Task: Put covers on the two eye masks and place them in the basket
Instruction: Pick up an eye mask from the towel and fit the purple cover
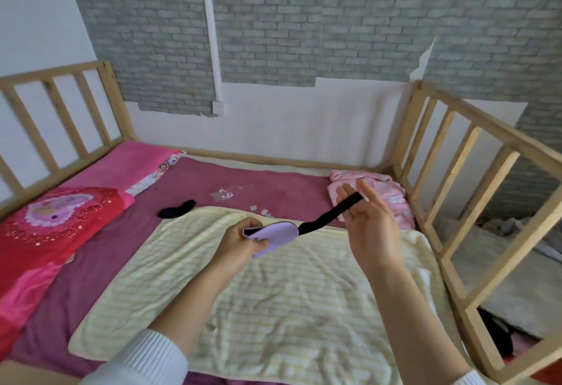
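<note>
At frame centre, above the yellow towel (273,287), the left hand (240,243) pinches the lilac eye mask (278,234) while the right hand (372,226), fingers spread, stretches its black strap (333,212), probably to work the cover on; no basket shows.

Pale yellow striped terry towel (273,287): soft cloth, matt, creased. Lilac fabric eye mask (278,237): smooth, matt, with a black elastic cloth strap (333,212). Second black eye mask (177,209) on the magenta bedsheet (100,263): matt cloth (detail too small to judge). Red printed pillow (45,232): slight sheen. Pale wooden bed rail (474,190): bare, unvarnished, matt. Clear plastic wrapper (223,193): glossy, crinkled.
</note>
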